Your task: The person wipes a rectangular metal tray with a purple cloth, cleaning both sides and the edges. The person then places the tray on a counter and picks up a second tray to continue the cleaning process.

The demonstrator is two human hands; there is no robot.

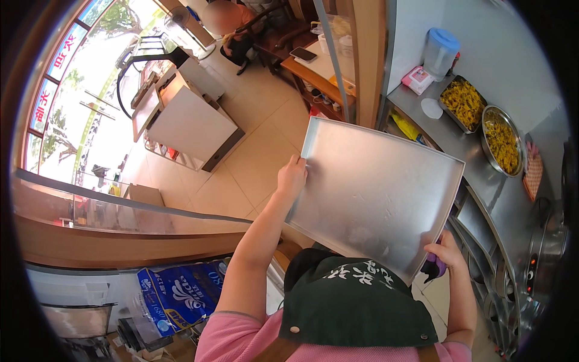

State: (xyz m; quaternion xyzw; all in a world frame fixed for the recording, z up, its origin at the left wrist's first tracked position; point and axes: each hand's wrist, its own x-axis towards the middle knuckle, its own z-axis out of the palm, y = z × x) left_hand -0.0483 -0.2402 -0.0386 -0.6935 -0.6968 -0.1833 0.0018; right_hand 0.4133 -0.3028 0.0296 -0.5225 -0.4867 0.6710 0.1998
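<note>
A large rectangular metal tray (366,190) with a low rim is held out in front of my body, tilted. My left hand (292,175) grips its left edge near the far corner. On the near right edge, my right hand (445,251) has hold of the rim, thumb on top. A dark purple cloth (435,266) is bunched in that same hand, under the tray's edge. The tray's inside is bare apart from a few smudges or scratches. Below the tray shows the dark green apron (353,298), which bears white writing.
At the right, a steel counter (479,167) carries a rectangular pan (462,104) and a round bowl (502,142) of yellow food, plus a blue-lidded pitcher (441,54). A glass partition (135,217) stands left. Beyond are a white cabinet (190,122) and a seated person (242,34).
</note>
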